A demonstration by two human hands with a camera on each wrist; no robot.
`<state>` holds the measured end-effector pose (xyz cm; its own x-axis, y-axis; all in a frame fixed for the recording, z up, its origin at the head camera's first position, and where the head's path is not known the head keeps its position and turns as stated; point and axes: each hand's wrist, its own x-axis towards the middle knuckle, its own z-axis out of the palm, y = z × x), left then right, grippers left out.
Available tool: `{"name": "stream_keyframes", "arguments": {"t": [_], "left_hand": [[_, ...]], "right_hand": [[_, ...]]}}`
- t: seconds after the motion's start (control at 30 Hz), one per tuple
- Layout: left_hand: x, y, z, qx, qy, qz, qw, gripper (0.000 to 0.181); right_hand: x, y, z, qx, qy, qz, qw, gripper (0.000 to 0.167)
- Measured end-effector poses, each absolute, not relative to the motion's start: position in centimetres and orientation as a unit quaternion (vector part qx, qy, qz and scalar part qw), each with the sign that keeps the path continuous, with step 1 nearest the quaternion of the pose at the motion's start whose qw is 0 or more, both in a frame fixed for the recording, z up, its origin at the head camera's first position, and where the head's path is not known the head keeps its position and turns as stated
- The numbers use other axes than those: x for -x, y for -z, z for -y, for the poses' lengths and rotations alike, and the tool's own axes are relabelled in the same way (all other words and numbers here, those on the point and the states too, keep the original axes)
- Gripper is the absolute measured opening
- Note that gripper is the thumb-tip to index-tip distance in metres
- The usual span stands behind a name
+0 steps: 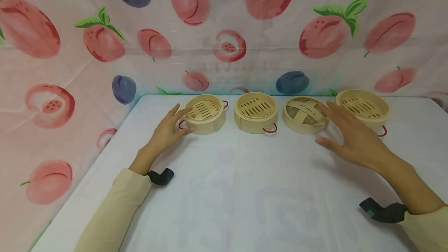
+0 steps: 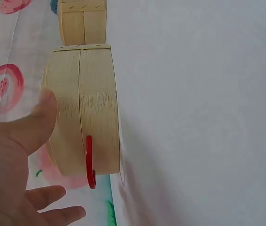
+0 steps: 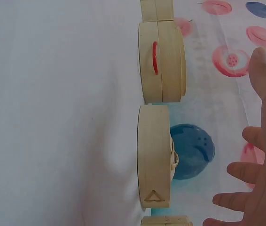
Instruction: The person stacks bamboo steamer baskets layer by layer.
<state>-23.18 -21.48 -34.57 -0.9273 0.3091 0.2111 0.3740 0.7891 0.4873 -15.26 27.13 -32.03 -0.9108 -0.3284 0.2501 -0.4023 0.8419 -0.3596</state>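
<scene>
Along the far edge of the white table, head view: we see left steamer, second steamer, woven lid, right steamer in a row. Left hand at left steamer, right hand overlapping woven lid and right steamer; both spread, gripping nothing. Left wrist: thumb overlaps left steamer's wall; we can't tell contact. Right wrist: fingers apart, near woven lid.

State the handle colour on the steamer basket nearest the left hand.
Red. The handle shows best in the left wrist view.
</scene>
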Motion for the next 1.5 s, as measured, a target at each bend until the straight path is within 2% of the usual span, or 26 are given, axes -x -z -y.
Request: {"name": "stream_keyframes", "arguments": {"t": [0.27, 0.6, 0.93, 1.17, 1.5], "left_hand": [[23.7, 34.6, 21.2, 0.173, 0.291, 0.938, 0.068, 0.056], [24.7, 35.0, 21.3, 0.179, 0.309, 0.931, 0.078, 0.048], [25.6, 35.0, 22.0, 0.195, 0.345, 0.916, 0.065, 0.034], [25.6, 35.4, 21.9, 0.201, 0.375, 0.9, 0.094, 0.027], [23.8, 35.2, 20.9, 0.199, 0.443, 0.865, 0.121, 0.028]], "right_hand": [[15.4, 32.5, -26.5, -0.237, -0.227, 0.935, 0.132, 0.083], [15.6, 32.5, -25.2, -0.237, -0.234, 0.936, 0.112, 0.084], [15.5, 32.9, -24.5, -0.237, -0.245, 0.935, 0.1, 0.084], [15.6, 33.0, -23.3, -0.247, -0.255, 0.929, 0.102, 0.08], [16.6, 32.2, -21.8, -0.275, -0.272, 0.914, 0.118, 0.077]]}}
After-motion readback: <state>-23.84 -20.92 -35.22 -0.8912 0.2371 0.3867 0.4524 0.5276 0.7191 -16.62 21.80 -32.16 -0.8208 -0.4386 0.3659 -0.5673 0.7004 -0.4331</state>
